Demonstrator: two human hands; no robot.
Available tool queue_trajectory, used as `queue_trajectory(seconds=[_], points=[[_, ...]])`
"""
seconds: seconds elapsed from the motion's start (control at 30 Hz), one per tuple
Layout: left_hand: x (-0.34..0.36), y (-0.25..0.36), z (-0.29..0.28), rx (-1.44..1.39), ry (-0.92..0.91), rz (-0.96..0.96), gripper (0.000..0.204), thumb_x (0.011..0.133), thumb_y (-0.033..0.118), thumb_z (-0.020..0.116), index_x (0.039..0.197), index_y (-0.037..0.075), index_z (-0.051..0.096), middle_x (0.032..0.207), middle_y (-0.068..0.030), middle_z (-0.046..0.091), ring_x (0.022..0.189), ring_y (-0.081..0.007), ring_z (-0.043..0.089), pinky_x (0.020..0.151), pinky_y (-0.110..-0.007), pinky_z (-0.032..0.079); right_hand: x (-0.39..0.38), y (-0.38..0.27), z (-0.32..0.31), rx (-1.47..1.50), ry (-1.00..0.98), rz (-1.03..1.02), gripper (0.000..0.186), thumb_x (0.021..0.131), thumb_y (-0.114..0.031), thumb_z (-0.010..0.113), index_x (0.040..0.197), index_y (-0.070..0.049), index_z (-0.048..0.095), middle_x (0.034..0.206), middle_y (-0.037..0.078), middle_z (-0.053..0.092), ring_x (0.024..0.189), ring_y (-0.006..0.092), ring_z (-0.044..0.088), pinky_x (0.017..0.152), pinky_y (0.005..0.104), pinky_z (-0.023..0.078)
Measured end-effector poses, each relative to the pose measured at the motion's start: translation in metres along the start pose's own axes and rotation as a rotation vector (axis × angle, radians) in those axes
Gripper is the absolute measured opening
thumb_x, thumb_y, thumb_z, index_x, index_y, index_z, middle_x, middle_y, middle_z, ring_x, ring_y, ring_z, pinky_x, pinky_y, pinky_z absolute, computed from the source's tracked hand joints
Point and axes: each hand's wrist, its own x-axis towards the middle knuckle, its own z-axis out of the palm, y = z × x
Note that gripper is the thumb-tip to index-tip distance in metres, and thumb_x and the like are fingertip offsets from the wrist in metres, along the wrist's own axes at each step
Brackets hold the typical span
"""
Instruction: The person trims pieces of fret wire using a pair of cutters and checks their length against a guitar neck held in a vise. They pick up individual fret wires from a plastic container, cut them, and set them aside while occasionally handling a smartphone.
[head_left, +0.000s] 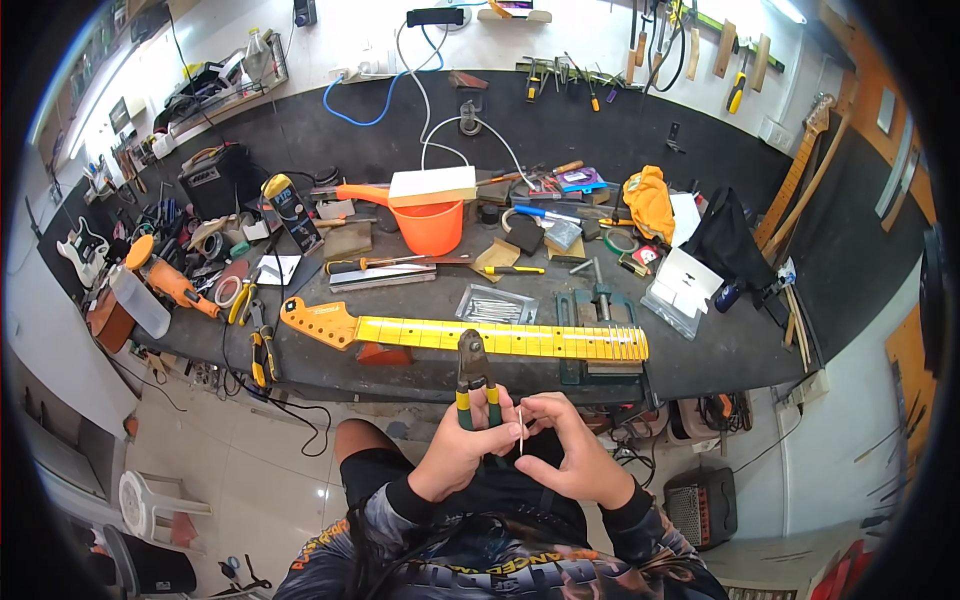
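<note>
My left hand grips a pair of nippers by their yellow and green handles, jaws pointing up toward the bench edge. My right hand pinches a short thin metal strip, held upright between both hands just right of the nipper handles. Directly beyond my hands, a yellow guitar neck with an orange headstock lies lengthwise along the front of the black workbench. Its right end rests on a green vise.
An orange bucket with a white block on top stands mid-bench. A clear bag of metal strips, screwdrivers, pliers, an orange power tool and rags crowd the bench. A white plastic chair stands at lower left.
</note>
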Motion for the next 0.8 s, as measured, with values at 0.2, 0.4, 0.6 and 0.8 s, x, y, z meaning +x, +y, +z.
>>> queue_trajectory(seconds=[0.2, 0.4, 0.6, 0.8], points=[[0.004, 0.004, -0.002, -0.037, -0.007, -0.023, 0.041, 0.096, 0.005, 0.087, 0.13, 0.002, 0.064, 0.108, -0.0059, 0.07, 0.087, -0.0154, 0.067, 0.073, -0.03, 0.052, 0.004, -0.001, -0.006, -0.042, -0.04, 0.037, 0.075, 0.096, -0.011, 0.089, 0.159, -0.004, 0.048, 0.15, 0.016, 0.054, 0.131, 0.0268, 0.062, 0.11, 0.0405, 0.055], [0.009, 0.007, 0.002, -0.031, 0.018, -0.058, 0.039, 0.096, 0.006, 0.088, 0.127, 0.002, 0.064, 0.103, -0.0054, 0.071, 0.082, -0.0134, 0.064, 0.071, -0.029, 0.051, 0.011, 0.007, -0.013, -0.048, -0.065, 0.025, 0.076, 0.095, -0.011, 0.09, 0.159, -0.004, 0.049, 0.15, 0.016, 0.056, 0.13, 0.0274, 0.063, 0.109, 0.0407, 0.055], [0.01, 0.008, 0.0, -0.036, 0.044, -0.056, 0.037, 0.096, 0.007, 0.088, 0.124, 0.001, 0.065, 0.105, -0.0066, 0.072, 0.081, -0.0133, 0.064, 0.071, -0.029, 0.051, 0.019, 0.009, -0.017, -0.029, -0.106, 0.01, 0.075, 0.094, -0.01, 0.091, 0.158, -0.004, 0.052, 0.15, 0.016, 0.057, 0.13, 0.0279, 0.063, 0.109, 0.0405, 0.055], [0.009, 0.005, -0.011, 0.002, 0.048, -0.098, 0.05, 0.096, 0.006, 0.088, 0.137, 0.004, 0.059, 0.11, -0.0091, 0.071, 0.092, -0.0175, 0.072, 0.074, -0.03, 0.055, 0.024, 0.012, -0.015, -0.02, -0.115, -0.017, 0.074, 0.095, -0.011, 0.089, 0.158, -0.003, 0.051, 0.148, 0.017, 0.06, 0.129, 0.0317, 0.064, 0.108, 0.0415, 0.056]])
